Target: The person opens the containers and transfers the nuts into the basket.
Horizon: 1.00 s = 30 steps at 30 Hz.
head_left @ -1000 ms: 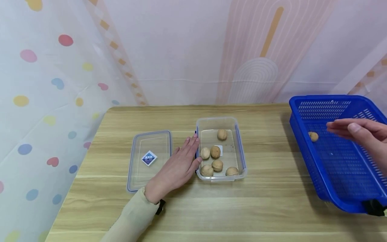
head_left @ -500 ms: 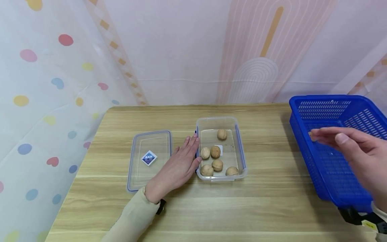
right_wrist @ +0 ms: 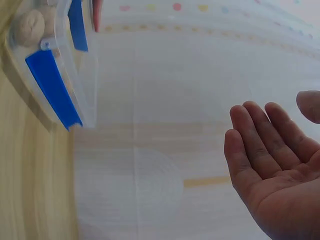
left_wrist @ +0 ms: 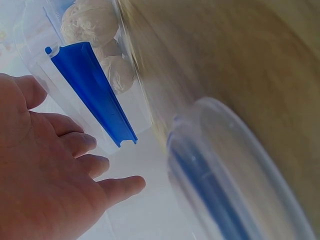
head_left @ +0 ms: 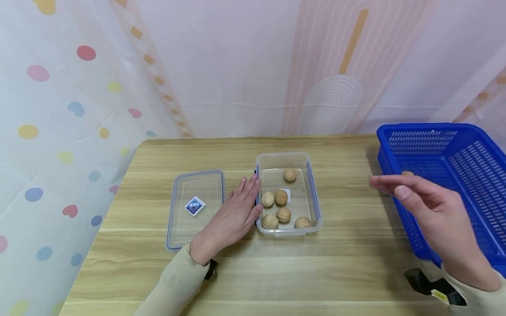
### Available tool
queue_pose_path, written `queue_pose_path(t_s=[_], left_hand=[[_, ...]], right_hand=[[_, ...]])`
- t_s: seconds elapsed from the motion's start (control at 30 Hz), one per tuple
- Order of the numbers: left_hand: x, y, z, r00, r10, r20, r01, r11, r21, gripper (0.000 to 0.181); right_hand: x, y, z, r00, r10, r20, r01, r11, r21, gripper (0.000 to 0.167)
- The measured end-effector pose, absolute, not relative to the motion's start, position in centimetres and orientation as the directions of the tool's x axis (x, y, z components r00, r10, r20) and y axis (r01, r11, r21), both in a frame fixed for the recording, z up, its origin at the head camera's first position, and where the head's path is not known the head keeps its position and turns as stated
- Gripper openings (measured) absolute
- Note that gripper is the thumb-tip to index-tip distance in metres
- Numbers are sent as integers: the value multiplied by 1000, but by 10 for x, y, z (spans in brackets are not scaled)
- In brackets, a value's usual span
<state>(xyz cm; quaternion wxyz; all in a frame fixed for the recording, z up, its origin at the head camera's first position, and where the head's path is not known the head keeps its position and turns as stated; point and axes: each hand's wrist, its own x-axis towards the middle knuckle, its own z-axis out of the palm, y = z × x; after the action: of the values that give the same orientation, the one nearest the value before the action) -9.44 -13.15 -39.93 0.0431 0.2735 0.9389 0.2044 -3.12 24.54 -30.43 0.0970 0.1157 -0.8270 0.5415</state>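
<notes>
A clear plastic food container (head_left: pixel 300 206) with blue clips sits mid-table, with several walnuts (head_left: pixel 290 175) inside. My left hand (head_left: pixel 231 219) lies along its left side, fingers extended, fingertips at the rim. The left wrist view shows that hand's bare palm (left_wrist: pixel 45 175) beside a blue clip (left_wrist: pixel 95 92). Over the left edge of the blue basket (head_left: pixel 435 126) my right hand (head_left: pixel 439 219) hovers, thumb up, fingers nearly straight. Its palm (right_wrist: pixel 285 195) holds nothing in the right wrist view. One walnut (head_left: pixel 407 173) in the basket is mostly hidden behind this hand.
The container's clear lid (head_left: pixel 197 184), with a blue seal and a diamond label, lies flat on the wooden table (head_left: pixel 348 263) left of the container. A patterned cloth (head_left: pixel 237 66) hangs behind the table. Black straps (head_left: pixel 435 287) circle the wrists.
My right hand has moved left from above the basket to its left edge, now covering most of the walnut there. The left hand and the container have stayed in place.
</notes>
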Motion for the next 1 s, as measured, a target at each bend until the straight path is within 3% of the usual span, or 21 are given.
queue_pose_path(t_s=[0.17,0.57,1.0], left_hand=[[-95,-132,-401,-846,532,33,496,764,413,63],[-94,-133,-399,-848,530,27,489,762,425,63],[-95,-133,-401,-852,522,26,482,765,427,63]], right_hand=[[-38,231,-314,-944,-162,289,-326,292,-899,29],[-61,193,-340,-923,-259,287,-362,323,-874,27],[-101,165,-366,-857,-448,254,-478,509,-716,36]])
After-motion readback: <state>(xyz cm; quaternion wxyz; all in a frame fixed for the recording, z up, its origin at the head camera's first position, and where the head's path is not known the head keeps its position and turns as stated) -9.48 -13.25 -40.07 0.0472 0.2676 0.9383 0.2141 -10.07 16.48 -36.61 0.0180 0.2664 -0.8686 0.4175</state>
